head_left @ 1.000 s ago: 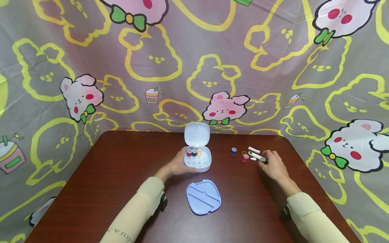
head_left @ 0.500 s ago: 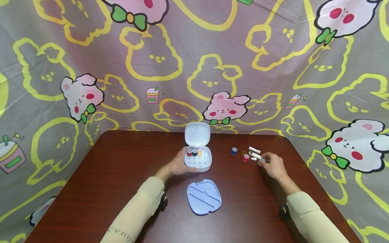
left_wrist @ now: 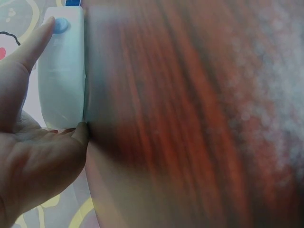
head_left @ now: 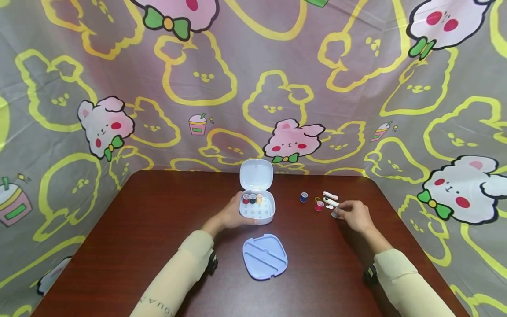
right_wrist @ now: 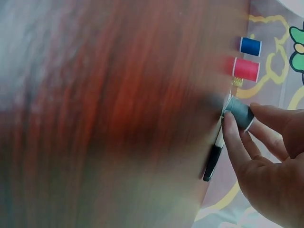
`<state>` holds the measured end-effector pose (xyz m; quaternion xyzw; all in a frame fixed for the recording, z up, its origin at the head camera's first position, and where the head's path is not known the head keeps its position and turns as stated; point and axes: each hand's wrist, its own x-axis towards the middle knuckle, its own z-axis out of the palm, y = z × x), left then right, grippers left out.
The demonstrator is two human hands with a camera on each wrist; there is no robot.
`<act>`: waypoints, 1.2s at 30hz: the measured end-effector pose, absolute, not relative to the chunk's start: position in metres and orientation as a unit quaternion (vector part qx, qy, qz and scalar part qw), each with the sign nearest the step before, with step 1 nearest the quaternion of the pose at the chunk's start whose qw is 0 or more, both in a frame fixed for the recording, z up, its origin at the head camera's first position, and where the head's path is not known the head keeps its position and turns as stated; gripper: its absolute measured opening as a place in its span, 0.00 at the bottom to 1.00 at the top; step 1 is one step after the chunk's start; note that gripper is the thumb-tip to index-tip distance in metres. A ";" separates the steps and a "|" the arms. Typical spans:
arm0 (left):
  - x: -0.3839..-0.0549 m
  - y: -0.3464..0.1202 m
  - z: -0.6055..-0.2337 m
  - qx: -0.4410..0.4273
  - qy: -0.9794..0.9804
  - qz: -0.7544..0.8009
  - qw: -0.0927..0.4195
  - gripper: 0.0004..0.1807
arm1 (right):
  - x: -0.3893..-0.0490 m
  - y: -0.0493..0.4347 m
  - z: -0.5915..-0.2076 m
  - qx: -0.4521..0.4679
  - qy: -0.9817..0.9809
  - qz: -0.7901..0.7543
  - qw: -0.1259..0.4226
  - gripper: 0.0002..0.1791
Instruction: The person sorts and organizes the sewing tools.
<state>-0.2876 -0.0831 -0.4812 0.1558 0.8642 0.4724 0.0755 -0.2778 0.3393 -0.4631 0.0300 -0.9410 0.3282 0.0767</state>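
Observation:
My left hand (head_left: 230, 215) grips a small white box (head_left: 270, 215) by its left and front sides, lid (head_left: 256, 175) raised. Red, dark and pale yellow thread spools (head_left: 252, 199) stand in the box's back row, with bare pegs in front. In the left wrist view, a fingertip lies on the box's blue button (left_wrist: 61, 25). My right hand (head_left: 358, 216) pinches a grey thread spool (right_wrist: 240, 114) between thumb and fingers, low over the table. Beside it lie a pink thread spool (right_wrist: 246, 70) and a blue thread spool (right_wrist: 250, 46).
A light blue tray with ridges (head_left: 265, 257) lies in front of the box. Near my right fingers are a slim white tool with a dark end (head_left: 330, 201), a white strip (head_left: 330, 195) and a small yellow ring (head_left: 317, 199). Patterned cloth (head_left: 222, 88) surrounds the table.
My right hand has taken hold of the grey spool and shifted it slightly left and toward me, away from the slim white tool. The left hand and box stay in place.

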 end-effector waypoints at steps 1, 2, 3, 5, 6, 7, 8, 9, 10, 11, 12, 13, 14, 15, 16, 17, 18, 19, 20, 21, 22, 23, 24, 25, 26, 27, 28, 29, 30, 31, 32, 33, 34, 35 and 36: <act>-0.288 -0.083 -0.482 0.156 0.864 0.473 0.074 0.62 | -0.277 0.339 -0.463 0.031 -0.939 0.334 0.075 0.09; -0.288 -0.083 -0.482 0.157 0.864 0.473 0.073 0.62 | -0.277 0.338 -0.464 0.034 -0.937 0.341 0.073 0.09; -0.288 -0.083 -0.482 0.157 0.864 0.473 0.073 0.62 | -0.277 0.337 -0.464 0.038 -0.934 0.347 0.071 0.09; -0.288 -0.083 -0.483 0.158 0.864 0.473 0.072 0.62 | -0.276 0.336 -0.466 0.042 -0.928 0.364 0.063 0.09; -0.288 -0.083 -0.483 0.159 0.864 0.472 0.073 0.62 | -0.275 0.335 -0.466 0.043 -0.925 0.374 0.060 0.10; -0.288 -0.083 -0.483 0.158 0.865 0.470 0.073 0.62 | -0.274 0.333 -0.467 0.045 -0.921 0.383 0.055 0.10; -0.288 -0.083 -0.483 0.158 0.867 0.467 0.073 0.62 | -0.273 0.332 -0.467 0.046 -0.918 0.391 0.051 0.10; -0.288 -0.083 -0.483 0.158 0.868 0.465 0.072 0.62 | -0.273 0.331 -0.468 0.048 -0.915 0.397 0.047 0.10; -0.288 -0.083 -0.484 0.157 0.869 0.463 0.073 0.62 | -0.272 0.329 -0.469 0.048 -0.914 0.400 0.046 0.10; -0.288 -0.083 -0.484 0.157 0.870 0.462 0.073 0.62 | -0.271 0.328 -0.469 0.050 -0.914 0.401 0.044 0.10; -0.288 -0.083 -0.483 0.157 0.870 0.462 0.073 0.62 | -0.271 0.327 -0.469 0.049 -0.913 0.403 0.045 0.09; -0.288 -0.083 -0.483 0.156 0.870 0.462 0.074 0.62 | -0.270 0.325 -0.470 0.052 -0.913 0.403 0.045 0.09; -0.288 -0.083 -0.483 0.156 0.869 0.463 0.074 0.62 | -0.270 0.324 -0.470 0.054 -0.913 0.401 0.048 0.09; -0.288 -0.083 -0.482 0.156 0.868 0.465 0.075 0.62 | -0.270 0.322 -0.470 0.060 -0.913 0.401 0.049 0.10; -0.288 -0.083 -0.482 0.156 0.868 0.465 0.076 0.62 | -0.270 0.321 -0.469 0.063 -0.912 0.403 0.051 0.10; -0.288 -0.083 -0.481 0.155 0.868 0.465 0.077 0.62 | -0.270 0.319 -0.469 0.067 -0.908 0.409 0.050 0.10; -0.288 -0.083 -0.481 0.155 0.868 0.465 0.077 0.62 | -0.271 0.317 -0.468 0.070 -0.905 0.416 0.050 0.10; -0.288 -0.083 -0.481 0.155 0.869 0.463 0.078 0.62 | -0.271 0.315 -0.468 0.076 -0.904 0.418 0.049 0.10; -0.288 -0.083 -0.482 0.156 0.869 0.463 0.079 0.62 | -0.271 0.313 -0.467 0.078 -0.901 0.424 0.047 0.11; -0.288 -0.083 -0.482 0.155 0.870 0.461 0.079 0.62 | -0.271 0.312 -0.466 0.081 -0.899 0.429 0.044 0.11; -0.288 -0.083 -0.482 0.156 0.870 0.461 0.079 0.62 | -0.271 0.310 -0.465 0.080 -0.896 0.435 0.041 0.11; -0.288 -0.083 -0.483 0.156 0.871 0.460 0.078 0.62 | -0.270 0.308 -0.464 0.081 -0.893 0.440 0.037 0.12; -0.289 -0.083 -0.483 0.156 0.871 0.459 0.078 0.62 | -0.270 0.305 -0.463 0.083 -0.891 0.444 0.035 0.12; -0.289 -0.083 -0.483 0.157 0.871 0.459 0.078 0.62 | -0.270 0.303 -0.462 0.085 -0.888 0.451 0.033 0.13; -0.289 -0.083 -0.483 0.157 0.870 0.460 0.078 0.62 | -0.270 0.301 -0.461 0.090 -0.885 0.455 0.032 0.13; -0.289 -0.083 -0.483 0.158 0.870 0.461 0.077 0.62 | -0.270 0.299 -0.460 0.095 -0.882 0.460 0.033 0.14; -0.289 -0.083 -0.482 0.160 0.869 0.462 0.078 0.62 | -0.270 0.297 -0.460 0.099 -0.879 0.466 0.034 0.14; -0.289 -0.083 -0.482 0.161 0.868 0.463 0.077 0.62 | -0.270 0.294 -0.459 0.104 -0.876 0.469 0.035 0.14; -0.289 -0.083 -0.482 0.161 0.868 0.464 0.077 0.62 | -0.271 0.292 -0.458 0.110 -0.874 0.472 0.037 0.14; -0.289 -0.083 -0.481 0.162 0.867 0.465 0.077 0.62 | -0.271 0.291 -0.457 0.114 -0.873 0.473 0.037 0.14; -0.289 -0.083 -0.481 0.162 0.866 0.466 0.076 0.62 | -0.271 0.289 -0.456 0.118 -0.874 0.470 0.038 0.14; -0.289 -0.083 -0.481 0.162 0.866 0.466 0.075 0.62 | -0.271 0.287 -0.454 0.119 -0.874 0.469 0.038 0.14; -0.289 -0.083 -0.481 0.161 0.867 0.466 0.074 0.62 | -0.272 0.286 -0.453 0.120 -0.876 0.466 0.037 0.14; -0.289 -0.083 -0.481 0.160 0.867 0.467 0.073 0.62 | -0.272 0.284 -0.452 0.122 -0.877 0.463 0.035 0.13; -0.289 -0.083 -0.482 0.159 0.867 0.467 0.073 0.62 | -0.272 0.283 -0.451 0.122 -0.879 0.460 0.033 0.13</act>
